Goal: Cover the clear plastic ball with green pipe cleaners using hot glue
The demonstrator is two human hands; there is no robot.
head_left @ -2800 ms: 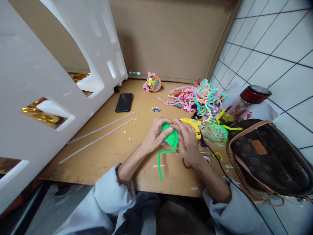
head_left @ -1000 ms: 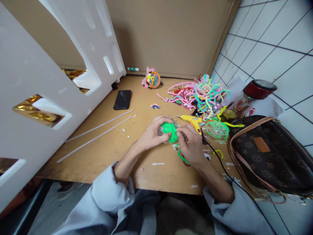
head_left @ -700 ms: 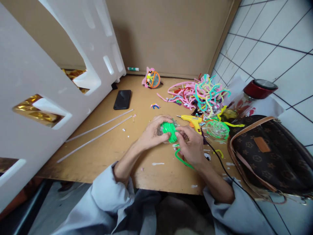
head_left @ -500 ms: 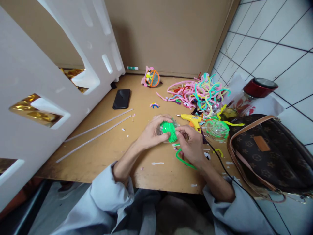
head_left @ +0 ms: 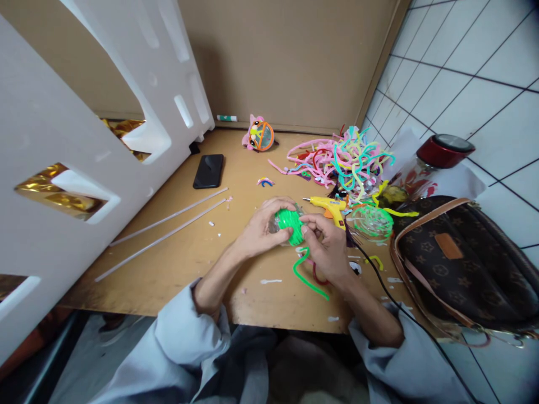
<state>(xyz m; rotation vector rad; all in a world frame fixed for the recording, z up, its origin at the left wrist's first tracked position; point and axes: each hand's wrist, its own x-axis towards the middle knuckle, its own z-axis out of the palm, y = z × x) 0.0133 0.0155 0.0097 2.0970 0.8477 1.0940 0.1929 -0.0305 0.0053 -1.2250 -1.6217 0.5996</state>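
My left hand (head_left: pixel 265 227) is wrapped around a clear plastic piece (head_left: pixel 273 225) with bright green pipe cleaner (head_left: pixel 290 227) laid across it in close rows. Its thumb presses on the green rows from the near side. At their right edge, my right hand (head_left: pixel 326 247) pinches the green pipe cleaner between thumb and fingers. A loose green length (head_left: pixel 309 284) curves down below the hands. Beside my right wrist, partly hidden, is a dark red pipe cleaner loop (head_left: pixel 318 275).
A yellow glue gun (head_left: pixel 330 207) with a black cord lies right of the hands, near a clear piece edged in green (head_left: pixel 373 222). Behind are tangled pipe cleaners (head_left: pixel 349 160) and a decorated figure (head_left: pixel 261 136). A phone (head_left: pixel 208 171), glue sticks (head_left: pixel 168 216) and a handbag (head_left: pixel 455 264) flank them.
The loose green length has swung left and now hangs clear of my right hand, uncovering the red loop. Both hands keep nearly the same place and grip.
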